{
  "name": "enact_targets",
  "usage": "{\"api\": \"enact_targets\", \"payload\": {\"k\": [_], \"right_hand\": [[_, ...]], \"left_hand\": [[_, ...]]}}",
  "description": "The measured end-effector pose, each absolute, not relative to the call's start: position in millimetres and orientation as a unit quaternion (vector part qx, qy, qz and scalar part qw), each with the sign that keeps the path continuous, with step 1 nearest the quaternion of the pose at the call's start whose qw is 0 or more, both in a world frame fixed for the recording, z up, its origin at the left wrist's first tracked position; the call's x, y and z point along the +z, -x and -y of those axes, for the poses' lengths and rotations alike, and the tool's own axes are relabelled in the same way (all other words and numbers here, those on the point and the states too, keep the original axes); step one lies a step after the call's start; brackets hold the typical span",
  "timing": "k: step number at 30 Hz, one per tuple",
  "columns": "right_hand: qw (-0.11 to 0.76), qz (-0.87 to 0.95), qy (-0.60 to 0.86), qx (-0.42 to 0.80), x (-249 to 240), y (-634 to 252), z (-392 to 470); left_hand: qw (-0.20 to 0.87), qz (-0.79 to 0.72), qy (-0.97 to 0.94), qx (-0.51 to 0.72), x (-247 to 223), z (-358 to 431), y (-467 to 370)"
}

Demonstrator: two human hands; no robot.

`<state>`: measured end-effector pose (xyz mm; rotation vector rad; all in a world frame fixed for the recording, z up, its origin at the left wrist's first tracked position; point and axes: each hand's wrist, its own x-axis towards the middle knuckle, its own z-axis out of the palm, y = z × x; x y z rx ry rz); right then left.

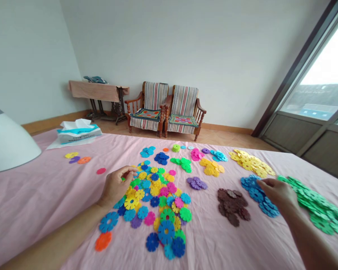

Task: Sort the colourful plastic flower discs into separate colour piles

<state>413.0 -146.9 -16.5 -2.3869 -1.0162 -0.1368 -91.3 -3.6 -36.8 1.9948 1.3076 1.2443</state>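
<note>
A mixed heap of colourful notched plastic discs (154, 191) lies on the pink cloth. At its left edge is my left hand (118, 184), fingers curled and closed; what they pinch, if anything, does not show. My right hand (280, 193) reaches over the pile of blue discs (255, 189), thumb and fingers closed at its upper edge. Whether a disc is between those fingertips is hidden. Brown discs (232, 204) are piled left of the blue ones, and larger green discs (318, 204) lie to the right of this hand.
Sorted piles of yellow discs (250, 162), orange-yellow discs (212, 167) and purple discs (197, 183) lie farther back. A tissue pack (79, 133) and a white rounded object (9, 144) stand at left. Beyond the table are two wooden armchairs (183, 108).
</note>
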Motion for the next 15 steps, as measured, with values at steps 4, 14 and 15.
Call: {"api": "enact_targets", "payload": {"k": [4,14,15], "right_hand": [[0.229,0.353,0.907,-0.016,-24.2,-430.8,155.1],[0.293,0.285,0.903,-0.134,-6.2,-410.0,160.0],[0.306,0.275,0.901,-0.141,-3.3,-405.6,158.6]], "left_hand": [[0.229,-0.477,-0.718,0.453,-35.5,4.4,90.8],[0.231,-0.477,-0.72,0.449,-36.4,4.0,92.2],[0.23,-0.478,-0.72,0.448,-36.3,4.1,92.2]]}}
